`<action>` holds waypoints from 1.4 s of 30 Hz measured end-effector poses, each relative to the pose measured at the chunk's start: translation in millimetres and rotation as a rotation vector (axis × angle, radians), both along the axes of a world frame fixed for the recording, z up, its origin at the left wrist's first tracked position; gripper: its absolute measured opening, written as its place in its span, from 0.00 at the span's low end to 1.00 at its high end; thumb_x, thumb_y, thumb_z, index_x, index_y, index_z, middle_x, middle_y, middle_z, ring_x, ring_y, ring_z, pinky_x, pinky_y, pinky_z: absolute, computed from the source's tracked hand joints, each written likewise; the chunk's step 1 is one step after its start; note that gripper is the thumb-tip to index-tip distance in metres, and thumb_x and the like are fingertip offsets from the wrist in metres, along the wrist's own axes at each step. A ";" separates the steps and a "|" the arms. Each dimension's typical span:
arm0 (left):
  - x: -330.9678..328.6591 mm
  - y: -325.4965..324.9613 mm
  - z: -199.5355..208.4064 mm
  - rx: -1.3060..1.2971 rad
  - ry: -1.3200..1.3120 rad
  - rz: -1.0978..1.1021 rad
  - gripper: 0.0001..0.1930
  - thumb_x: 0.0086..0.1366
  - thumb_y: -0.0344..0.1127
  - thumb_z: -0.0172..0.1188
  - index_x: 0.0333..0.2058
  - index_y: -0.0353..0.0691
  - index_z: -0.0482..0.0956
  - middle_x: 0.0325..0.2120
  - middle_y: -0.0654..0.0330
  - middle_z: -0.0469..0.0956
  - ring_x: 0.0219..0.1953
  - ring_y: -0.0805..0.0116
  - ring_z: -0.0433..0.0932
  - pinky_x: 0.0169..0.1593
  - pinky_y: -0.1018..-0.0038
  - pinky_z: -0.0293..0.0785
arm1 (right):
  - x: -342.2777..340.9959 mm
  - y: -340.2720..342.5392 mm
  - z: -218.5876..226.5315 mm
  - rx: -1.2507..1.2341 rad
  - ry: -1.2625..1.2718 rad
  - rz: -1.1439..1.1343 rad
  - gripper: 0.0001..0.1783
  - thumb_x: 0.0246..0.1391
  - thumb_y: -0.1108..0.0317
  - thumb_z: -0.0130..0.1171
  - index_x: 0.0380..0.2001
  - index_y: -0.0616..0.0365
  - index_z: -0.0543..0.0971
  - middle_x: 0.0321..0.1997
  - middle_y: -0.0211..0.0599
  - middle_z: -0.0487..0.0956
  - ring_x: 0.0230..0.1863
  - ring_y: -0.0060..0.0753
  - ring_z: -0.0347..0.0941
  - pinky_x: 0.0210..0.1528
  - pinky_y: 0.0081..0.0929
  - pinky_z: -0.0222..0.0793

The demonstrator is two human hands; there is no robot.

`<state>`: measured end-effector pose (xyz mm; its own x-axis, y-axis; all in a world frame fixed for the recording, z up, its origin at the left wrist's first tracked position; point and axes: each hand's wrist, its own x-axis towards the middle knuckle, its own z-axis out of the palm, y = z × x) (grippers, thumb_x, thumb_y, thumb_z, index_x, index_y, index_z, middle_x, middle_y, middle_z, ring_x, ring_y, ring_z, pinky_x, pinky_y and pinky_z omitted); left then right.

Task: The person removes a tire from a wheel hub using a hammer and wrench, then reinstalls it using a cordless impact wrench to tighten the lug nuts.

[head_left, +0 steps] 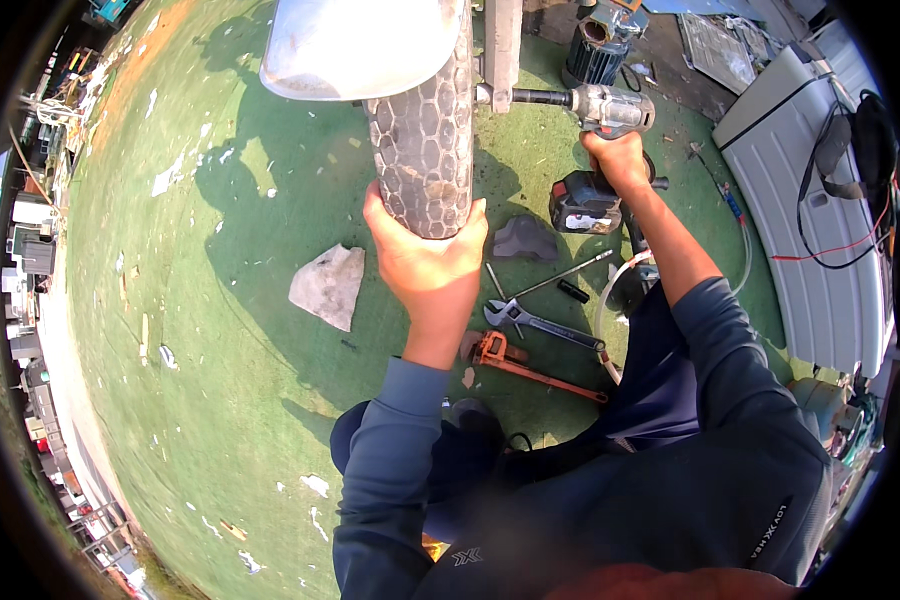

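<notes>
A worn tire (422, 150) with a honeycomb tread stands upright in front of me, under a shiny metal fender (365, 45). My left hand (430, 255) is wrapped round the bottom of the tread, thumb and fingers on opposite sides. In my right hand (620, 160) is a cordless impact wrench (610, 108), gripped by its handle, with a black battery (582, 203) below. Its long dark socket (540, 97) points left and meets the wheel's axle area beside a metal fork leg (502, 50). The exact contact at the nut is too small to tell.
On the green mat lie an adjustable wrench (545, 325), an orange pipe wrench (535, 368), a thin rod (565, 275), a whitish rag (330, 288) and a dark grey piece (526, 238). A motor (600, 50) stands beyond the impact wrench. A large grey panel (810, 210) with cables rises at right.
</notes>
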<state>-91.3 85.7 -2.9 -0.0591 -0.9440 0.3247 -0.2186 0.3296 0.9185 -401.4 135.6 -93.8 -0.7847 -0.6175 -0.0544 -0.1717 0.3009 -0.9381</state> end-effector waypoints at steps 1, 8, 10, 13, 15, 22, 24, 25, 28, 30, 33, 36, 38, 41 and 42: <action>0.4 -0.8 -1.7 0.013 0.021 -0.003 0.50 0.46 0.35 0.82 0.66 0.35 0.62 0.51 0.45 0.80 0.53 0.48 0.82 0.57 0.59 0.76 | 3.3 -0.3 3.8 -0.016 -0.003 0.010 0.11 0.49 0.66 0.70 0.21 0.58 0.80 0.20 0.26 0.78 0.19 0.19 0.71 0.22 0.27 0.66; -1.8 0.2 1.0 0.048 0.015 0.015 0.51 0.46 0.36 0.83 0.66 0.35 0.62 0.52 0.43 0.80 0.53 0.46 0.82 0.57 0.58 0.76 | -2.6 0.2 0.6 0.012 -0.007 0.016 0.09 0.50 0.67 0.69 0.23 0.58 0.80 0.20 0.26 0.77 0.19 0.19 0.71 0.21 0.28 0.65; -1.5 -0.2 1.2 0.047 0.005 0.017 0.51 0.46 0.36 0.83 0.66 0.35 0.62 0.52 0.43 0.80 0.54 0.46 0.82 0.58 0.57 0.76 | 2.9 -0.4 2.1 -0.040 0.009 0.015 0.13 0.51 0.66 0.69 0.18 0.57 0.79 0.17 0.27 0.77 0.17 0.20 0.70 0.22 0.27 0.64; 1.8 -3.7 -3.5 0.014 -0.029 0.026 0.51 0.46 0.37 0.83 0.66 0.35 0.62 0.52 0.43 0.80 0.54 0.45 0.82 0.57 0.57 0.76 | 9.9 -1.3 9.3 -0.050 0.014 0.019 0.15 0.51 0.65 0.69 0.15 0.56 0.79 0.15 0.27 0.77 0.17 0.20 0.70 0.22 0.27 0.64; 2.6 -3.1 1.4 -0.009 -0.072 0.035 0.51 0.46 0.37 0.83 0.66 0.35 0.62 0.52 0.43 0.80 0.54 0.45 0.82 0.57 0.57 0.76 | 10.5 -0.3 9.6 -0.037 0.015 0.014 0.14 0.51 0.65 0.69 0.16 0.56 0.79 0.16 0.27 0.77 0.17 0.20 0.70 0.22 0.27 0.64; 0.5 -5.3 -0.6 0.022 -0.019 0.018 0.52 0.45 0.36 0.83 0.66 0.34 0.62 0.54 0.43 0.79 0.55 0.46 0.81 0.59 0.57 0.75 | -0.4 1.3 -0.2 -0.060 -0.023 0.034 0.10 0.51 0.64 0.70 0.24 0.57 0.81 0.19 0.26 0.78 0.17 0.20 0.71 0.22 0.27 0.65; -0.2 -6.0 -2.6 -0.033 -0.054 0.050 0.52 0.44 0.36 0.84 0.66 0.33 0.62 0.55 0.43 0.79 0.56 0.46 0.81 0.60 0.58 0.75 | 0.6 0.6 0.8 -0.037 -0.038 0.035 0.10 0.51 0.63 0.71 0.25 0.56 0.81 0.19 0.26 0.77 0.18 0.19 0.70 0.22 0.27 0.65; -1.5 -3.7 2.1 0.000 -0.056 0.058 0.53 0.44 0.36 0.84 0.66 0.32 0.62 0.55 0.43 0.79 0.56 0.46 0.80 0.61 0.59 0.74 | 1.5 0.0 1.7 -0.036 -0.047 0.029 0.11 0.51 0.62 0.71 0.26 0.56 0.82 0.18 0.25 0.77 0.18 0.19 0.70 0.22 0.26 0.65; -5.6 0.4 8.2 0.001 -0.082 0.078 0.53 0.44 0.37 0.84 0.66 0.33 0.62 0.55 0.43 0.79 0.57 0.47 0.80 0.61 0.59 0.74 | -4.3 5.8 5.2 0.038 -0.038 0.098 0.18 0.51 0.53 0.78 0.26 0.54 0.81 0.20 0.25 0.77 0.20 0.18 0.70 0.25 0.25 0.64; -5.3 -0.6 10.0 0.004 -0.090 0.086 0.53 0.44 0.37 0.84 0.66 0.33 0.62 0.56 0.43 0.79 0.57 0.48 0.80 0.61 0.59 0.73 | -4.2 10.4 11.2 0.054 -0.003 0.188 0.22 0.50 0.49 0.79 0.28 0.54 0.81 0.21 0.24 0.78 0.22 0.18 0.70 0.26 0.25 0.64; -3.1 -5.7 7.0 0.015 -0.048 0.070 0.52 0.44 0.37 0.84 0.66 0.34 0.63 0.55 0.44 0.79 0.56 0.49 0.80 0.61 0.60 0.74 | -17.6 23.9 14.4 0.036 -0.071 0.344 0.26 0.53 0.43 0.76 0.34 0.55 0.82 0.27 0.25 0.79 0.29 0.20 0.72 0.34 0.25 0.67; -2.9 -7.6 7.6 0.033 -0.010 0.042 0.52 0.45 0.37 0.84 0.66 0.33 0.62 0.55 0.44 0.80 0.55 0.51 0.81 0.61 0.60 0.74 | -29.1 28.5 14.2 -0.012 -0.201 0.446 0.26 0.58 0.43 0.72 0.39 0.58 0.82 0.31 0.27 0.79 0.33 0.23 0.74 0.39 0.27 0.70; -1.9 -8.5 6.6 0.052 0.005 0.035 0.52 0.45 0.37 0.84 0.66 0.32 0.62 0.54 0.44 0.80 0.55 0.51 0.81 0.60 0.61 0.75 | -27.1 30.8 15.5 -0.104 -0.367 0.468 0.26 0.63 0.44 0.68 0.42 0.59 0.82 0.33 0.30 0.80 0.35 0.25 0.75 0.42 0.29 0.71; -2.6 -7.3 5.0 0.068 0.004 0.043 0.52 0.45 0.37 0.84 0.66 0.31 0.62 0.54 0.45 0.81 0.54 0.52 0.82 0.60 0.61 0.75 | -27.0 28.0 11.9 -0.116 -0.412 0.429 0.21 0.67 0.50 0.65 0.43 0.61 0.82 0.34 0.30 0.79 0.34 0.26 0.75 0.41 0.30 0.71; -3.6 -4.1 7.5 0.062 -0.013 0.048 0.52 0.45 0.37 0.84 0.66 0.31 0.62 0.54 0.45 0.81 0.54 0.52 0.82 0.60 0.61 0.75 | -28.4 27.9 9.7 -0.122 -0.430 0.419 0.21 0.67 0.51 0.65 0.43 0.61 0.82 0.34 0.30 0.79 0.34 0.26 0.75 0.41 0.30 0.71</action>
<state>-94.9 81.6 4.6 -0.0168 -0.9640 0.2654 -0.2448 0.2613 0.9337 -429.8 163.6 -84.1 -0.3972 -0.8905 -0.2219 0.1489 0.1761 -0.9731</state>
